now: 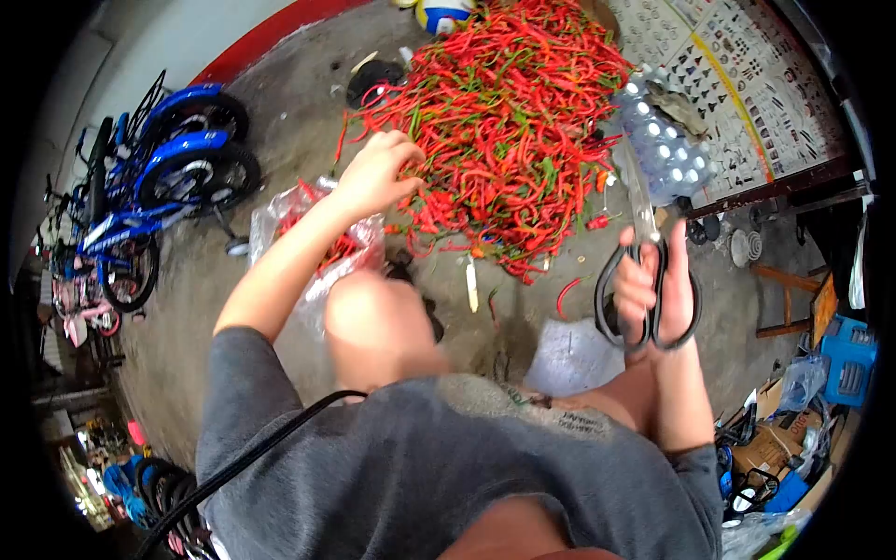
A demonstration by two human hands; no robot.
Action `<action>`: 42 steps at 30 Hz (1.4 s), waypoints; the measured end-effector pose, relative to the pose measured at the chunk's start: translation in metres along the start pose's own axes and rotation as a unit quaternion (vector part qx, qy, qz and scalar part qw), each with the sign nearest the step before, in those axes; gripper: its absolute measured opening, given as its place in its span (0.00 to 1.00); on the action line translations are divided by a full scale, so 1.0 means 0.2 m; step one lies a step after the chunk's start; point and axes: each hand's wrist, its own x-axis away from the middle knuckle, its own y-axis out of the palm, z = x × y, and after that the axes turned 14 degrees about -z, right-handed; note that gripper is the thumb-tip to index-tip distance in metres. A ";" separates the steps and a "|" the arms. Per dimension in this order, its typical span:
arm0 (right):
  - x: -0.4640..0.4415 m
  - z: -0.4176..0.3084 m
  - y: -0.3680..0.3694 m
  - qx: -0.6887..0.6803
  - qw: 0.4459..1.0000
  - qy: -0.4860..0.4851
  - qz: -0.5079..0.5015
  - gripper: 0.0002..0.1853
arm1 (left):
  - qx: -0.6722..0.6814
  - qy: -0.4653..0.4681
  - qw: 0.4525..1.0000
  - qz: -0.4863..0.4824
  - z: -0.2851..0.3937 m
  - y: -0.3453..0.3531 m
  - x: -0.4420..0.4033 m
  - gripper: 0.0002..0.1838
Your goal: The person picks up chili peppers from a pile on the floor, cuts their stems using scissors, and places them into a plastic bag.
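A large heap of red chili peppers [513, 131] with green stems covers the floor in front of me. My left hand [378, 175] hovers at the heap's left edge, its fingers curled and apart, with nothing visible in them. In my right hand [649, 285] are large scissors [644, 201] with black handles, blades pointing up and away to the right of the heap. Below my left forearm lies a clear plastic bag [322, 247] with red peppers inside. A single loose pepper [567, 296] is on the floor near my knees.
Blue bicycles [187, 159] stand at the left. Packed plastic bottles [663, 149] sit right of the heap, beside a printed board [747, 103]. A ball [443, 14] rests behind the heap. At the right are a blue stool [847, 359] and a cardboard box [775, 439].
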 end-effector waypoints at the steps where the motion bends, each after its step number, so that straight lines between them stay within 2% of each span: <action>1: 0.03 -0.01 -0.03 0.013 1.000 -0.004 -0.001 0.33 | -0.060 0.031 0.998 -0.013 -0.06 0.05 -0.16 0.14; 2: 0.06 -0.02 -0.04 0.001 1.000 -0.010 0.009 0.33 | -0.046 -0.003 0.996 -0.080 -0.07 0.09 -0.32 0.13; 3: 0.09 -0.02 -0.05 -0.014 1.000 -0.018 0.020 0.33 | 0.030 -0.075 0.985 -0.150 -0.09 0.17 -0.48 0.18; 4: 0.12 -0.03 -0.07 -0.044 0.999 -0.021 0.020 0.32 | 0.056 -0.084 0.967 -0.234 -0.15 0.28 -0.67 0.22; 5: 0.14 -0.05 -0.08 -0.082 0.995 -0.029 0.049 0.32 | 0.074 -0.155 0.926 -0.336 -0.15 0.41 -0.83 0.25; 6: 0.14 -0.06 -0.08 -0.092 0.993 -0.043 0.067 0.31 | 0.049 -0.092 0.948 -0.300 -0.12 0.56 -0.91 0.25; 7: 0.15 -0.08 -0.07 -0.101 0.990 -0.057 0.086 0.31 | 0.046 -0.091 0.951 -0.293 0.06 0.60 -0.92 0.26; 8: 0.15 -0.09 -0.06 -0.128 0.984 -0.067 0.100 0.30 | 0.045 -0.029 0.971 -0.231 0.10 0.83 -0.98 0.27; 10: 0.17 -0.13 -0.04 -0.134 0.983 -0.078 0.095 0.30 | 0.054 0.012 0.989 -0.137 0.33 1.00 -0.95 0.28; 11: 0.18 -0.14 -0.04 -0.136 0.983 -0.085 0.086 0.30 | 0.071 -0.046 0.980 -0.180 0.44 1.02 -0.93 0.28; 13: 0.21 -0.15 -0.04 -0.173 0.978 -0.090 0.078 0.31 | 0.087 -0.064 0.992 -0.058 0.49 1.24 -0.86 0.33; 15: 0.25 -0.16 -0.06 -0.182 0.976 -0.093 0.071 0.31 | 0.074 -0.101 0.992 0.013 0.51 1.38 -0.79 0.43; 17: 0.28 -0.16 -0.07 -0.189 0.973 -0.098 0.089 0.30 | -0.031 -0.088 0.995 -0.044 0.55 1.39 -0.72 0.57; 19: 0.30 -0.16 -0.08 -0.200 0.966 -0.115 0.113 0.30 | -0.107 -0.067 0.991 -0.035 0.46 1.47 -0.76 0.58; 20: 0.31 -0.16 -0.09 -0.198 0.967 -0.122 0.105 0.30 | -0.105 -0.061 0.992 -0.035 0.40 1.51 -0.81 0.48; 21: 0.32 -0.16 -0.10 -0.197 0.967 -0.124 0.106 0.30 | -0.109 -0.073 0.990 -0.058 0.35 1.48 -0.86 0.34; 23: 0.33 -0.17 -0.09 -0.202 0.963 -0.136 0.117 0.29 | -0.136 -0.062 0.988 -0.041 0.27 1.42 -0.93 0.28; 25: 0.34 -0.17 -0.09 -0.202 0.963 -0.140 0.115 0.28 | -0.219 0.003 0.976 -0.018 0.18 1.34 -1.00 0.24; 26: 0.34 -0.17 -0.08 -0.203 0.963 -0.141 0.110 0.28 | -0.186 -0.005 0.981 -0.047 0.16 1.30 -1.03 0.19; 27: 0.34 -0.17 -0.08 -0.205 0.962 -0.142 0.109 0.28 | -0.157 0.028 0.985 -0.064 0.13 1.27 -1.06 0.20; 29: 0.34 -0.17 -0.07 -0.209 0.964 -0.138 0.092 0.28 | -0.112 0.020 0.990 -0.083 0.17 1.17 -1.10 0.17; 30: 0.34 -0.17 -0.07 -0.211 0.964 -0.138 0.089 0.28 | -0.085 0.018 0.995 -0.041 0.18 1.13 -1.09 0.15; 31: 0.34 -0.17 -0.07 -0.212 0.965 -0.136 0.080 0.28 | -0.087 0.003 0.995 -0.046 0.18 1.08 -1.08 0.16; 33: 0.34 -0.16 -0.06 -0.215 0.965 -0.134 0.071 0.28 | -0.060 0.032 0.996 -0.056 0.16 0.98 -1.06 0.15; 34: 0.34 -0.16 -0.06 -0.212 0.965 -0.136 0.065 0.28 | -0.003 0.024 0.998 -0.059 0.14 0.92 -1.06 0.15; 35: 0.34 -0.16 -0.06 -0.211 0.966 -0.138 0.060 0.27 | 0.072 0.024 0.997 -0.019 0.08 0.92 -1.09 0.16; 37: 0.33 -0.16 -0.06 -0.202 0.969 -0.133 0.054 0.27 | 0.103 0.080 0.991 0.029 0.03 0.77 -1.11 0.14; 39: 0.31 -0.15 -0.06 -0.201 0.969 -0.133 0.048 0.26 | 0.208 0.078 0.974 0.050 -0.01 0.66 -1.12 0.12; 40: 0.30 -0.15 -0.06 -0.196 0.970 -0.132 0.050 0.25 | 0.262 0.086 0.956 0.098 0.00 0.63 -1.12 0.12; 42: 0.30 -0.14 -0.08 -0.195 0.972 -0.127 0.036 0.25 | 0.244 0.070 0.960 0.119 -0.04 0.63 -1.12 0.14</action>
